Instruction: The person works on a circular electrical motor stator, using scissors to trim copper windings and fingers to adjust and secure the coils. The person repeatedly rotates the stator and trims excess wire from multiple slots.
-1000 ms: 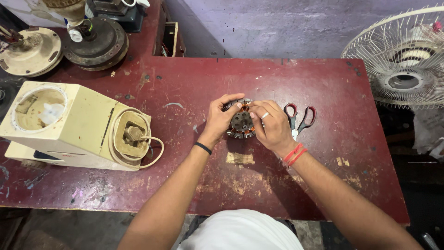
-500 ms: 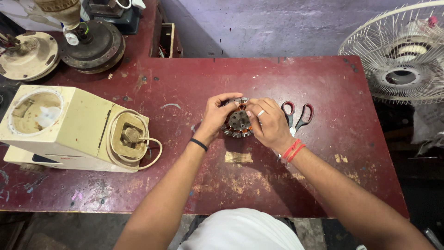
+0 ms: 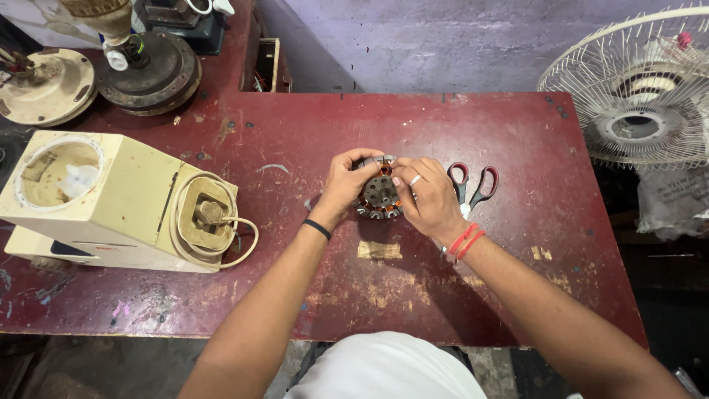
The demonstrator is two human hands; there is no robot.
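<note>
A cream machine housing (image 3: 111,199) lay near the left edge of the dark red surface (image 3: 517,125). At mid-surface, the left hand (image 3: 347,183) and right hand (image 3: 427,196) both closed around a round motor stator (image 3: 380,193) with copper windings. Red-handled scissors (image 3: 473,185) lay just beside the right hand.

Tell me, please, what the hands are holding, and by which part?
Both the left hand and right hand grip a round motor stator by its outer rim, on opposite sides.
</note>
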